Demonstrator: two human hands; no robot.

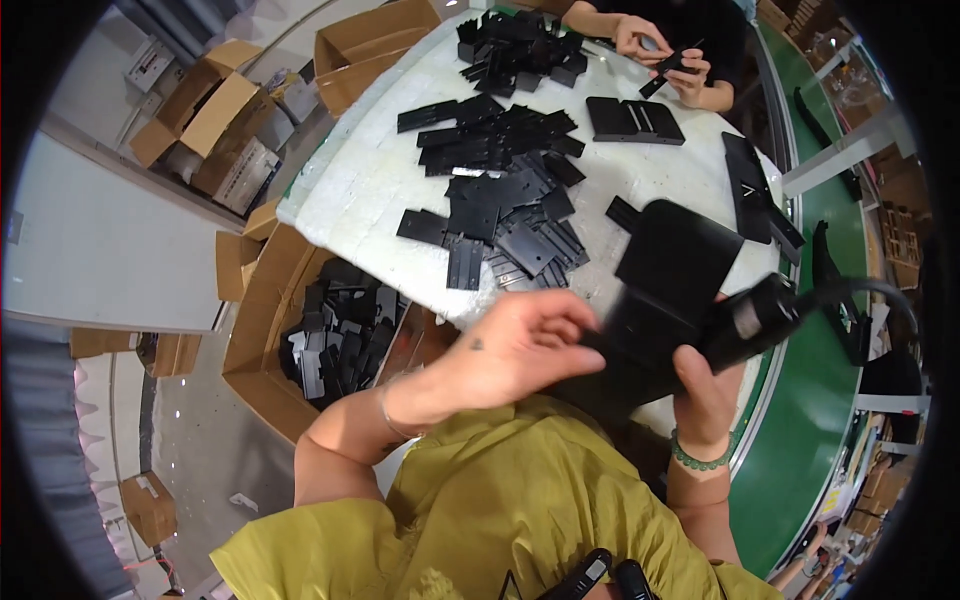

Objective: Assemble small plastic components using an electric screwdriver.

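My right hand [704, 397], with a green bead bracelet, wraps round a black corded tool [757, 312] shaped like an electric screwdriver. Its tip is hidden, and the cable runs off to the right. Against the tool is a black plastic housing [676, 255] with a broad flat plate; its lower part lies in dark shade before my chest. Whether my right fingers also grip the housing, I cannot tell. My left hand [530, 345] is closed beside the housing's left edge, fingers curled and thumb toward it. What sits between those fingertips, if anything, is too dark to make out.
Piles of black plastic parts [505, 215] cover the middle of the white table [345, 185]. Across it, a co-worker's hands [683, 75] handle a black piece. A cardboard box [262, 345] of black parts stands at the left. The green conveyor belt [795, 440] runs along the right.
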